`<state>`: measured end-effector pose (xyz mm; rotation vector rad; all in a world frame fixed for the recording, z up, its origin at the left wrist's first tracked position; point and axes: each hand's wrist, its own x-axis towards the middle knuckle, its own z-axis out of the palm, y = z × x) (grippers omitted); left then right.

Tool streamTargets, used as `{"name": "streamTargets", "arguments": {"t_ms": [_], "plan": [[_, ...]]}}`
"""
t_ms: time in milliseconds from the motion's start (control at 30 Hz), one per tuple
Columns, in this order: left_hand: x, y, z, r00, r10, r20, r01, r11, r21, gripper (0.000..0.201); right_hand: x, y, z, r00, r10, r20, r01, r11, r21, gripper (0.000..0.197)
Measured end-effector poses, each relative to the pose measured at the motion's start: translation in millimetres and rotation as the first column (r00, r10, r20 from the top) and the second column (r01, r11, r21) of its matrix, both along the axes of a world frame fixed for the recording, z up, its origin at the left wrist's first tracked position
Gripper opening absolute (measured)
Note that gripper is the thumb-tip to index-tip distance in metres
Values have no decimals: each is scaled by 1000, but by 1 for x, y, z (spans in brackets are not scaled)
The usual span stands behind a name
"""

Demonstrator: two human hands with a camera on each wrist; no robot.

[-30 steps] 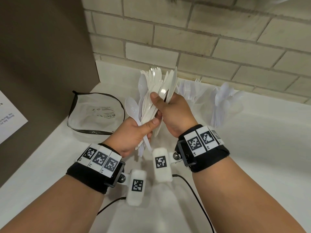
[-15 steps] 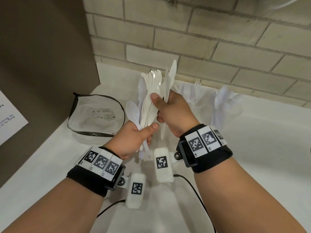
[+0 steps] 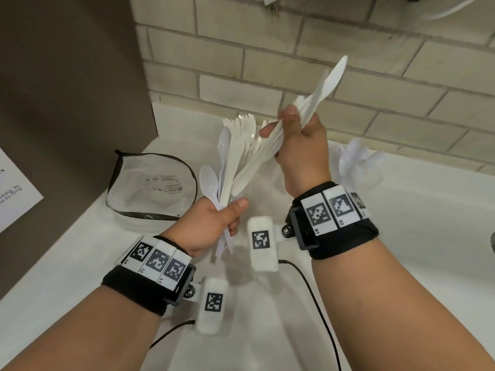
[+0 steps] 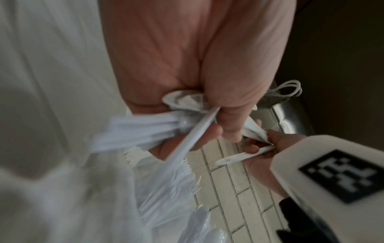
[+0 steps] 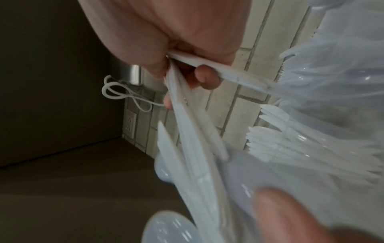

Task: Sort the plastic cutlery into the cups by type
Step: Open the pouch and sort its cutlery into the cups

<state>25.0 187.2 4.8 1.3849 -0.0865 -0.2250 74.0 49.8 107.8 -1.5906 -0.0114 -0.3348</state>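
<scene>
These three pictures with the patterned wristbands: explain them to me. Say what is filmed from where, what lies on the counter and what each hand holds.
No machine here: a person works with bare hands. The big picture comes from a head camera; the two blurry ones come from cameras strapped on the wrists, looking along the fingers. The left hand grips a mixed bundle of cutlery, spoons and forks among it. The right hand holds a few knives drawn apart from it. On the white counter lie a clear pouch and a cup of spoons by the brick wall.
</scene>
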Motion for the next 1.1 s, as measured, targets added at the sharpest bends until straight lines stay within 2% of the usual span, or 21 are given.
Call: {"name": "streamTargets", "arguments": {"t_ms": [100,167,267,367,533,667,733,800,900,1000,1100], "plan": [[0,1,-2,997,40,-64,-43,998,-43,17,-1,-10,15,991,-76,109,72,997,39,24],[1,0,0,988,90,-126,-106,986,-129,15,-4,-11,19,989,-40,140,31,997,69,21],[5,-2,9,977,108,-182,-155,951,-268,17,-10,-3,7,990,57,132,-53,998,-35,12],[9,-1,17,972,31,-231,-115,926,-359,30,-18,4,-10,986,100,132,-78,983,-164,9],[7,3,18,942,0,-336,-120,934,-336,40,-16,3,-12,982,107,154,-93,991,-95,7],[6,2,24,936,-75,-344,-101,878,-469,45,-17,6,-22,973,179,146,-160,978,-134,14],[7,2,28,948,-106,-301,-60,867,-495,46,-21,10,-32,971,209,118,-188,969,-163,19],[7,3,29,959,-116,-257,-18,885,-464,42,-23,12,-38,973,220,77,-206,966,-159,18],[6,4,25,958,-64,-281,-43,931,-361,38,-20,13,-35,986,166,12,-164,981,-102,10],[6,2,18,969,37,-242,-74,986,-147,32,-10,13,-28,999,42,-31,-44,996,-78,12],[3,-3,18,984,115,-133,-108,993,55,16,-7,14,-26,988,83,-133,-100,987,-125,19]]}}
